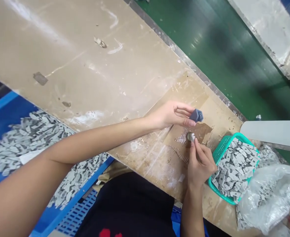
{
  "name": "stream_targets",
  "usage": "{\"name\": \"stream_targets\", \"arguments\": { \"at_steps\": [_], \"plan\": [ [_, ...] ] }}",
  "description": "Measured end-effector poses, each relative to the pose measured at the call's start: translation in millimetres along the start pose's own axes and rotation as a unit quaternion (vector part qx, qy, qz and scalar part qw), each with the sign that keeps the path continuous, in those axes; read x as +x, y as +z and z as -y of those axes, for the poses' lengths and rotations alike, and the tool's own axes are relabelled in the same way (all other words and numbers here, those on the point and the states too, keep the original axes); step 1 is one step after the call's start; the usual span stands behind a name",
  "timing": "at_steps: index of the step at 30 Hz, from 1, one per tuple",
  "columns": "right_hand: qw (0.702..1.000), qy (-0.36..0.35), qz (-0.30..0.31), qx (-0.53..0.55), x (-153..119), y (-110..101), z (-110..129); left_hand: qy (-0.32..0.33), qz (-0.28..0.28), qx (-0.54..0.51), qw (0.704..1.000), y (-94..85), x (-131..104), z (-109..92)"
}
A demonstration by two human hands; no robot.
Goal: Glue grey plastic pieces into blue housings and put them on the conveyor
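My left hand (176, 115) is closed on a small dark blue-grey block (196, 116), held above the table with its end poking out past the fingertips. Just below it, my right hand (201, 161) pinches a small light-grey piece (192, 137) between thumb and finger. That piece is over a brown patch (204, 131) on the worn worktable (125, 72). Beside my right wrist stands a teal plastic basket (215, 186) heaped with similar light-grey pieces (236, 164).
A blue bin (5, 103) full of grey pieces (24, 138) lies at the left. Right of the basket sits a clear plastic bag (278, 194) with more pieces, near a white cylinder (270, 133). A green surface (224, 49) runs beyond the table's far edge.
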State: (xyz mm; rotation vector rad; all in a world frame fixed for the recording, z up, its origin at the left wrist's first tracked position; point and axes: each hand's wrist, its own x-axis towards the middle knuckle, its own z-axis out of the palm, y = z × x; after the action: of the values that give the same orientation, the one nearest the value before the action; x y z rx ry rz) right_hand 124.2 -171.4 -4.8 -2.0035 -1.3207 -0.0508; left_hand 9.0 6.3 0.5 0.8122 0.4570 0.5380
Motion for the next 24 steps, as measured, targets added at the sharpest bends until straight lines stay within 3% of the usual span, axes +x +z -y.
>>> {"name": "stream_targets", "arguments": {
  "at_steps": [8, 17, 24],
  "plan": [
    [1.000, 0.000, 0.008, -0.015, 2.0, -0.9, 1.6, -0.053, 0.023, -0.086, 0.995, 1.7, -3.5, -7.7],
    [1.000, -0.006, 0.009, 0.001, 3.3, -1.1, 2.5, 0.008, -0.004, 0.029, 1.000, 0.2, -2.2, -3.3],
    [0.993, 0.083, -0.036, 0.079, 3.9, -12.7, 12.7, 0.057, -0.004, 0.091, 0.994, 12.2, -15.4, -3.7]
  ]
}}
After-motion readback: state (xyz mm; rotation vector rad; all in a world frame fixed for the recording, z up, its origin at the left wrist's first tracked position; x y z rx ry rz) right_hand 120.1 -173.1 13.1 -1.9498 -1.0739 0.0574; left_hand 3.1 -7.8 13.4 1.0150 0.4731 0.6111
